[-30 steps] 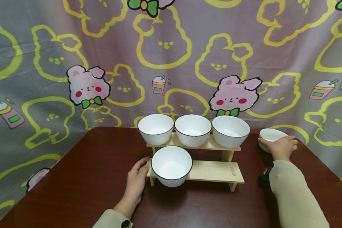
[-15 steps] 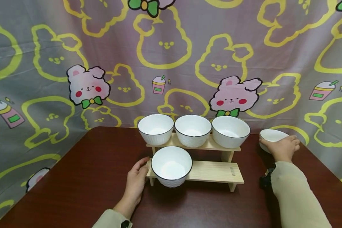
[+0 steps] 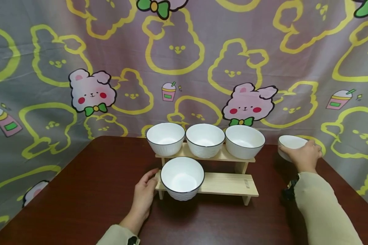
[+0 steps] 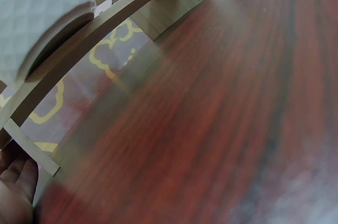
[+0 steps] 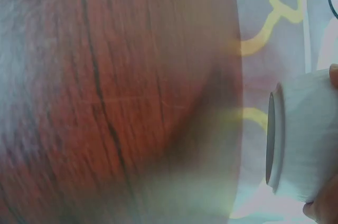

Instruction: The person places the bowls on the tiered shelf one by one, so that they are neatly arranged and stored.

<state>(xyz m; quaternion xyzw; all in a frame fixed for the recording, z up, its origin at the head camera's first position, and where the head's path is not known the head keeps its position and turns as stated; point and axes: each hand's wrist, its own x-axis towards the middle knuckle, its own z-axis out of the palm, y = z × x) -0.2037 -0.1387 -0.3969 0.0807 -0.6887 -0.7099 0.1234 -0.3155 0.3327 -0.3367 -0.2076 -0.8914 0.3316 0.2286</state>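
My right hand [image 3: 305, 156] grips a white bowl [image 3: 289, 142] at the right, thumb on its near side and fingers round the far side. In the right wrist view this bowl [image 5: 303, 134] shows its foot, raised above the table. My left hand [image 3: 144, 190] holds the left end of a two-tier wooden rack [image 3: 230, 183]; in the left wrist view its curled fingers [image 4: 18, 174] sit beside the rack's leg. On the lower shelf, close to that hand, stands a white bowl [image 3: 182, 178] with a dark rim and textured outside.
Three more white, dark-rimmed bowls stand in a row on the upper shelf: a left one [image 3: 165, 139], a middle one [image 3: 205, 140] and a right one [image 3: 244, 142]. The dark red-brown table [image 3: 89, 190] ends at the back against a patterned curtain [image 3: 184, 61].
The right hand's bowl has risen slightly from the table. The head view has shifted a little. My left hand keeps its place on the rack.
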